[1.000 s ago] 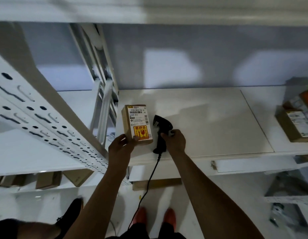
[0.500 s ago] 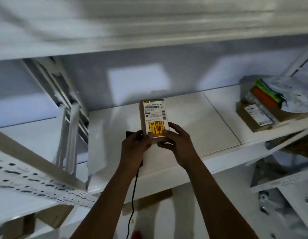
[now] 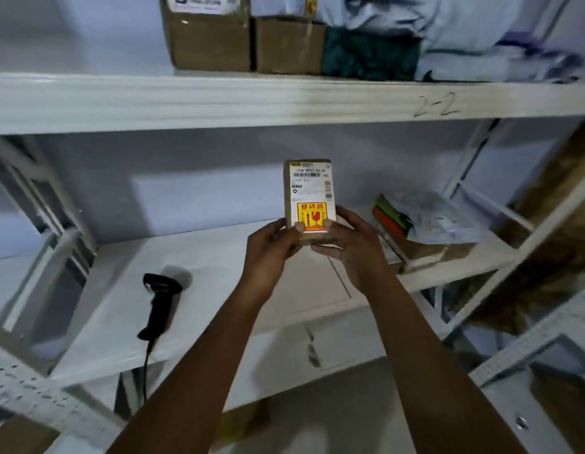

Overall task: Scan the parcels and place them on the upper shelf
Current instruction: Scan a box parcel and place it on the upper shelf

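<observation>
Parcel, a small brown carton with a white label and a yellow fragile sticker, stands upright, held in both hands in front of the middle shelf. Its lower left edge is gripped by the left hand, thumb on the sticker; the right hand curls round its lower right side. Below and left of the left hand, a black corded scanner lies on that shelf. Just right of the right hand sits a pile of parcels. Above the hands runs the upper shelf, marked 2-2, carrying two brown boxes and soft bags.
</observation>
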